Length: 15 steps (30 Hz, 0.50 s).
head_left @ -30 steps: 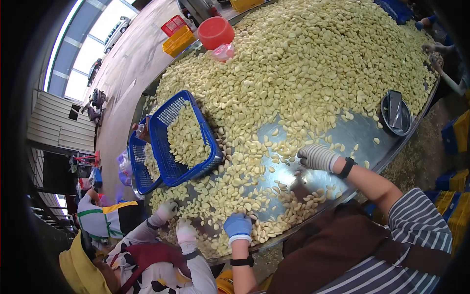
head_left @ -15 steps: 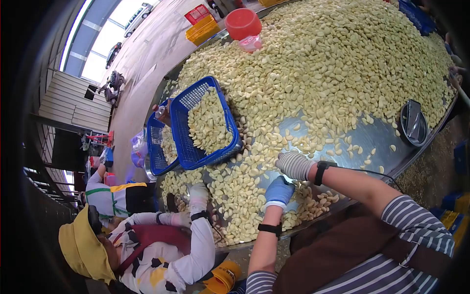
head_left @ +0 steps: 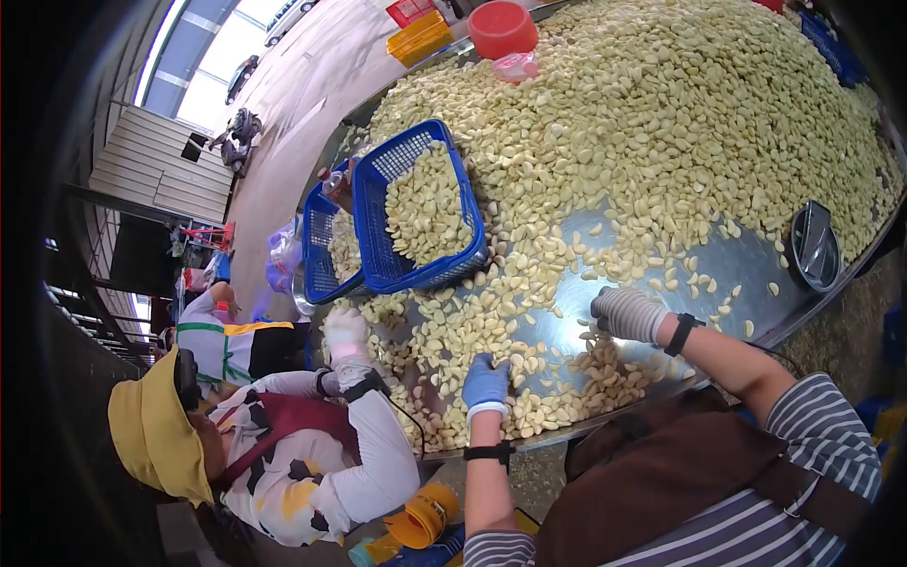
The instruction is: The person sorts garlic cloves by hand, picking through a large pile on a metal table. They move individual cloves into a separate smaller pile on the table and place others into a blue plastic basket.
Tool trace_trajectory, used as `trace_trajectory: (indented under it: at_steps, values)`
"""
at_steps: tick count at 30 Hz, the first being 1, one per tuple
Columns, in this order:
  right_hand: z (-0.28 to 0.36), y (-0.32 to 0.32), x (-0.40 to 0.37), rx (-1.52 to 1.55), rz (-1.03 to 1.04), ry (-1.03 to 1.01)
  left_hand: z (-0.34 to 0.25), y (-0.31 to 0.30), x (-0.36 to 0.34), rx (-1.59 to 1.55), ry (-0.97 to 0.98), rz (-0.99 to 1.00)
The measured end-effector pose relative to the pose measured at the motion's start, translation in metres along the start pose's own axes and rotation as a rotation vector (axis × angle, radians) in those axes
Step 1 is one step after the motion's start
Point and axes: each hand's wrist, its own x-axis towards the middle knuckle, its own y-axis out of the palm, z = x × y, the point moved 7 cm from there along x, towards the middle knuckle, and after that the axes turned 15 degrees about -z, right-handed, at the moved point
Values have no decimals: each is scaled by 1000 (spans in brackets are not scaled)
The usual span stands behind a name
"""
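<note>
My left hand (head_left: 486, 384), in a blue glove, reaches palm-down onto cream-coloured flat oval pieces (head_left: 444, 345) spread over the metal table. Its thumb stands apart from the fingers. My right hand (head_left: 631, 314), in a striped grey-white glove, is curled over the bare shiny metal (head_left: 574, 300); what it holds, if anything, is hidden. Just below that hand lies a heap of browner pieces (head_left: 609, 373). Both wrists wear black bands, and a cable runs from the right one.
A large mound of pieces (head_left: 642, 142) covers the far table. Blue baskets (head_left: 376, 276) stand left, partly filled. A round metal container (head_left: 814, 248) sits at the right edge, a red tub (head_left: 502, 29) at the back. A co-worker in a yellow hat (head_left: 156, 425) works close on my left.
My hands have moved apart: the left toward the left over the pieces, the right toward the right. The co-worker's gloved hand has lifted toward the basket. The whole view has shifted slightly.
</note>
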Motion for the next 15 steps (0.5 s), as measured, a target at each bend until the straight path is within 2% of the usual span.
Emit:
trace_trajectory:
  at_steps: [3, 4, 6, 8, 9, 10, 12, 13, 14, 15]
  values:
    - [5, 14, 1, -15, 24, -79, -10, 18, 6, 182, -41, 149]
    - [3, 17, 0, -28, 36, -81, -10, 21, 6, 206, -47, 145]
    - [-6, 18, -6, 50, 10, -119, 3, 33, 4, 52, 40, 69]
    - [-22, 26, -10, 254, -27, -40, 20, 45, -10, -432, -437, 393]
    - [-23, 19, -11, 243, 6, -9, 12, 36, -20, -819, -639, 457]
    - [-21, 14, -11, 249, 5, -3, 23, 34, -22, -811, -638, 460]
    - [-26, 5, -15, 315, 20, 168, 26, 33, -26, -1490, -760, 573]
    - [-27, -2, -20, 416, 10, 262, 26, 24, -29, -1540, -817, 554]
    - [-27, -5, -26, 407, 16, 278, 24, 13, -32, -1579, -778, 491]
    - [-29, -6, -32, 734, -2, 401, 28, 8, -32, -1552, -755, 413]
